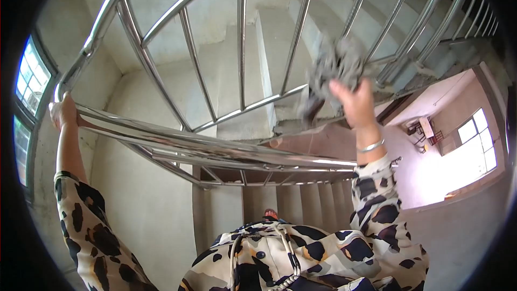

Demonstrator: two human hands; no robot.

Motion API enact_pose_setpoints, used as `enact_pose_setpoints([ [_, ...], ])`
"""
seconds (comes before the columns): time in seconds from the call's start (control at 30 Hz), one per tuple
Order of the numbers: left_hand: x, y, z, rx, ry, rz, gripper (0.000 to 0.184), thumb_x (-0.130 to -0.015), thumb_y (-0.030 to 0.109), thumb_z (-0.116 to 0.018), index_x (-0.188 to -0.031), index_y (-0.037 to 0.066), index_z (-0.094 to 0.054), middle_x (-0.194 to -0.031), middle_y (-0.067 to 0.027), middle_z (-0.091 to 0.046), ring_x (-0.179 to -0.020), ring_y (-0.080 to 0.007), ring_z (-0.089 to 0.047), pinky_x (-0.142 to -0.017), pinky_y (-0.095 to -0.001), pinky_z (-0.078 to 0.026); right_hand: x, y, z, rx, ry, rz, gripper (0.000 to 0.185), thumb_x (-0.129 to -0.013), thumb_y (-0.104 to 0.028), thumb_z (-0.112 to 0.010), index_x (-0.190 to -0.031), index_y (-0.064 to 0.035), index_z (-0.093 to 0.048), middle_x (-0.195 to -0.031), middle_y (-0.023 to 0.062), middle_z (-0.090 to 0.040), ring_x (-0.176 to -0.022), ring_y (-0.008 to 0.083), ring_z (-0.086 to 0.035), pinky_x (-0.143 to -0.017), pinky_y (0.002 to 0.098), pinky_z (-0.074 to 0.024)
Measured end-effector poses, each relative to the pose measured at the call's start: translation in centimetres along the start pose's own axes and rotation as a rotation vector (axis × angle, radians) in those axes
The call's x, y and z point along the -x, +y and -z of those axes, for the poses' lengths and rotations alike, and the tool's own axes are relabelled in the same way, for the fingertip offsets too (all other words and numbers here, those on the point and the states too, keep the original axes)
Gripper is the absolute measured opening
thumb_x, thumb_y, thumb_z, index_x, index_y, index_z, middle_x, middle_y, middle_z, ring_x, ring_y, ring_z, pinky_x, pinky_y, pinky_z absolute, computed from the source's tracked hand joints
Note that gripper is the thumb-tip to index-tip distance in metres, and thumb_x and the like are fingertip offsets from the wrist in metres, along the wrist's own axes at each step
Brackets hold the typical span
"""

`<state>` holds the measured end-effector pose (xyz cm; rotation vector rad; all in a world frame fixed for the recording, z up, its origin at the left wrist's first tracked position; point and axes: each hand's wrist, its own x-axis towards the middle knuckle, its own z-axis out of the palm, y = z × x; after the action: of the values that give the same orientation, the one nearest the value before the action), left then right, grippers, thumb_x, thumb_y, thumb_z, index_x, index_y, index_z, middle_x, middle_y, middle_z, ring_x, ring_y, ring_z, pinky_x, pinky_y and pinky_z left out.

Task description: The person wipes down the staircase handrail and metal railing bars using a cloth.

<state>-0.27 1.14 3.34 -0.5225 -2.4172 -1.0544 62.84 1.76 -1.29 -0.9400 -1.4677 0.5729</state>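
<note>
My left hand [64, 112] is closed around the shiny metal handrail [177, 139] at the left, where the rail bends upward. In my right hand [355, 102] is a crumpled grey cloth [336, 67], smeared by motion. The thumb lies along the cloth's lower edge, and the other fingers are mostly hidden behind it. That hand is reaching over the rail, with the cloth in front of the upright metal bars [360, 2] of the upper flight. Whether the cloth touches a bar I cannot tell.
Concrete steps [280, 37] rise behind the bars, and more steps [291, 199] lie below around my foot [271, 214]. At the right, an opening shows a lower room with a bright window [478, 140] and some furniture [425, 129]. Another window [33, 78] is at the far left.
</note>
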Motion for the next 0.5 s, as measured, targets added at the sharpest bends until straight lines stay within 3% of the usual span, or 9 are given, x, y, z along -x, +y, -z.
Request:
enact_pose_setpoints([
  [0.1,1.5,0.7,0.8,0.046,0.023,-0.029,0.061,-0.069,0.038,-0.058,-0.107,-0.009,-0.049,-0.105,-0.0269,-0.055,-0.102,-0.0363,-0.053,-0.087,-0.0379,-0.041,-8.7,-4.2,-2.0,0.157,0.125,0.336,0.017,-0.074,-0.008,-0.063,-0.085,0.0047,-0.061,-0.078,0.0076,-0.065,-0.069,0.0117,-0.057,-0.065,0.0291,-0.0458],
  [0.13,1.6,0.8,1.0,0.058,0.030,-0.024,0.061,-0.069,0.038,-0.058,-0.107,-0.009,-0.049,-0.105,-0.0269,-0.055,-0.102,-0.0363,-0.053,-0.087,-0.0379,-0.041,-12.7,-3.9,-2.8,0.046,0.204,0.530,0.018,-0.073,-0.010,-0.064,-0.082,0.0048,-0.062,-0.076,0.0081,-0.065,-0.067,0.0131,-0.058,-0.064,0.0299,-0.0455],
  [0.17,1.9,1.1,1.3,0.057,0.000,-0.009,0.058,-0.070,0.036,-0.057,-0.108,-0.007,-0.049,-0.106,-0.0257,-0.055,-0.102,-0.0356,-0.053,-0.088,-0.0383,-0.041,-15.7,-4.3,-3.2,0.105,0.238,0.561,0.021,-0.072,-0.014,-0.065,-0.080,0.0049,-0.061,-0.074,0.0111,-0.065,-0.066,0.0179,-0.059,-0.064,0.0315,-0.0457],
  [0.2,2.2,1.3,1.7,0.053,-0.028,0.007,0.056,-0.070,0.035,-0.056,-0.109,-0.005,-0.049,-0.107,-0.0245,-0.056,-0.103,-0.0349,-0.054,-0.089,-0.0387,-0.040,-18.7,-4.6,-3.7,0.249,0.247,0.538,0.019,-0.074,-0.012,-0.066,-0.083,0.0038,-0.060,-0.078,0.0054,-0.063,-0.069,0.0095,-0.057,-0.063,0.0254,-0.0464],
  [0.23,2.5,1.5,1.8,0.025,-0.008,0.004,0.053,-0.071,0.034,-0.056,-0.107,-0.004,-0.050,-0.105,-0.0241,-0.056,-0.101,-0.0350,-0.054,-0.088,-0.0385,-0.040,-20.2,-5.5,-4.4,0.475,0.245,0.388,0.029,-0.069,-0.019,-0.070,-0.083,0.0034,-0.060,-0.076,0.0093,-0.064,-0.068,0.0126,-0.058,-0.063,0.0273,-0.0469],
  [0.27,2.5,1.5,1.8,0.029,0.000,0.010,0.053,-0.071,0.034,-0.056,-0.107,-0.004,-0.050,-0.105,-0.0241,-0.056,-0.101,-0.0350,-0.054,-0.088,-0.0385,-0.040,-22.0,-4.3,-5.7,0.569,0.378,0.502,0.034,-0.064,-0.025,-0.068,-0.079,0.0049,-0.059,-0.073,0.0225,-0.061,-0.067,0.0356,-0.059,-0.064,0.0350,-0.0466],
  [0.33,2.5,1.5,1.8,0.044,-0.002,0.003,0.051,-0.071,0.033,-0.057,-0.106,-0.004,-0.050,-0.104,-0.0243,-0.057,-0.100,-0.0353,-0.054,-0.087,-0.0382,-0.041,-21.6,-3.5,-6.2,0.478,0.298,0.264,0.034,-0.063,-0.025,-0.072,-0.078,0.0036,-0.061,-0.077,0.0139,-0.064,-0.070,0.0217,-0.061,-0.067,0.0340,-0.0468],
  [0.4,3.0,1.9,2.3,0.072,-0.001,-0.002,0.051,-0.070,0.031,-0.057,-0.106,-0.005,-0.050,-0.103,-0.0247,-0.057,-0.099,-0.0354,-0.055,-0.087,-0.0380,-0.041,-16.1,1.0,-7.4,0.288,0.409,0.316,0.035,-0.063,-0.025,-0.073,-0.077,0.0045,-0.062,-0.078,0.0156,-0.065,-0.071,0.0240,-0.062,-0.068,0.0356,-0.0465],
  [0.5,3.7,2.3,2.7,0.116,0.027,0.019,0.051,-0.070,0.030,-0.056,-0.107,-0.005,-0.050,-0.102,-0.0250,-0.057,-0.099,-0.0353,-0.055,-0.087,-0.0380,-0.041,-9.3,14.0,-8.8,0.351,0.348,0.048,0.033,-0.062,-0.021,-0.074,-0.077,0.0063,-0.062,-0.079,0.0187,-0.065,-0.073,0.0283,-0.063,-0.066,0.0373,-0.0468],
])
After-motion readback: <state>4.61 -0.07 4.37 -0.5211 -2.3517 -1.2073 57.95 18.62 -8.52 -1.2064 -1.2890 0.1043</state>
